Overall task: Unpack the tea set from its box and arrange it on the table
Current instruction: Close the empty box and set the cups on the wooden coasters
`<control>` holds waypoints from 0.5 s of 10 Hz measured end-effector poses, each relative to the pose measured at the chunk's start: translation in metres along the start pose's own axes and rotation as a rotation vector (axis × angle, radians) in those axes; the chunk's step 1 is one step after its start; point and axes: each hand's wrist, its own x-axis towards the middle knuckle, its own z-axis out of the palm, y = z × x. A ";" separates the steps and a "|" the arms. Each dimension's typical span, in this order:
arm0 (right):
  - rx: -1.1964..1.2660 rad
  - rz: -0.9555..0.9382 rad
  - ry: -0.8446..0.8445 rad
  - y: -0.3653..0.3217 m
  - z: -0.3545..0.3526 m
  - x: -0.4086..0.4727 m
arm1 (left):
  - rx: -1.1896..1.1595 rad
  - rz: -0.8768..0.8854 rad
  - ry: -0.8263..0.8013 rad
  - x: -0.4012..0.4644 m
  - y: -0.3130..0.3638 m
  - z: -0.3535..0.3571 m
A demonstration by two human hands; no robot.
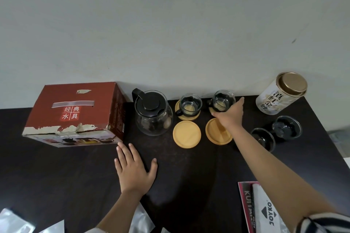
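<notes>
Glass cup [222, 101]: right hand [230, 117] fingers gripping it, setting it on far coaster [213, 110].
Left hand [135, 169]: fingers lying open, flat on surface [189, 166].
Risk: cup tipping off coaster edge; spare cups [287, 126] sitting right of fingers.

Tea set box [75, 113] far left, glass teapot [153, 113] just right, cups [190, 105] on coasters [187, 134] beyond, tea tin [280, 93] far right

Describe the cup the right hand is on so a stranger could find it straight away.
Start at the red box on the dark table and go right past the glass teapot. Two cups stand on wooden coasters by the wall; it is the right cup. Unlike the left cup, the right hand grips it.
</notes>
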 end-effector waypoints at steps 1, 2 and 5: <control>-0.009 -0.021 -0.001 0.003 0.002 -0.001 | 0.000 -0.002 -0.001 -0.001 0.000 0.000; -0.021 -0.035 -0.013 0.006 0.003 -0.002 | -0.001 -0.002 -0.002 -0.001 0.000 0.001; 0.021 -0.056 -0.076 0.014 0.006 -0.006 | 0.001 -0.004 -0.002 -0.002 0.000 0.001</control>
